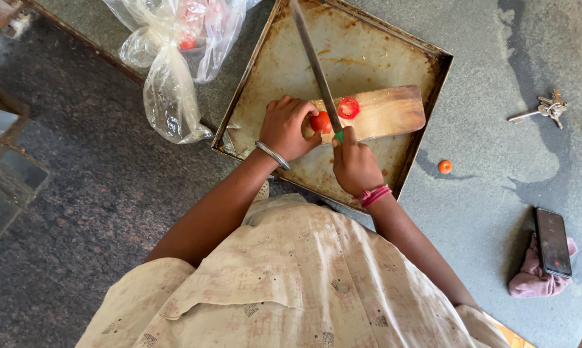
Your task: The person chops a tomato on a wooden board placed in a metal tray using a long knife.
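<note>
Seen from above, a person slices a small red tomato (320, 121) on a worn wooden cutting board (394, 111). The board lies inside a large, rust-stained metal tray (368, 51) on a grey stone worktop (497, 161).

The left hand (288, 127), with a metal bangle at the wrist, curls around the tomato and pins it to the board. The right hand (354, 162), with pink thread at the wrist, is closed around the green handle of a long, narrow knife (313, 61) whose blade meets the tomato. A cut round slice (348, 107) lies just beside it, seeds showing.

A clean cut likely needs fingertips tucked back and a gentle sawing stroke, since the skin looks smooth and slippery.

Nearby: crinkled clear plastic bags (168, 77), a bunch of keys (549, 108), a small orange-red round piece (444, 167), and a dark phone (552, 241) on pink cloth (529, 280).
</note>
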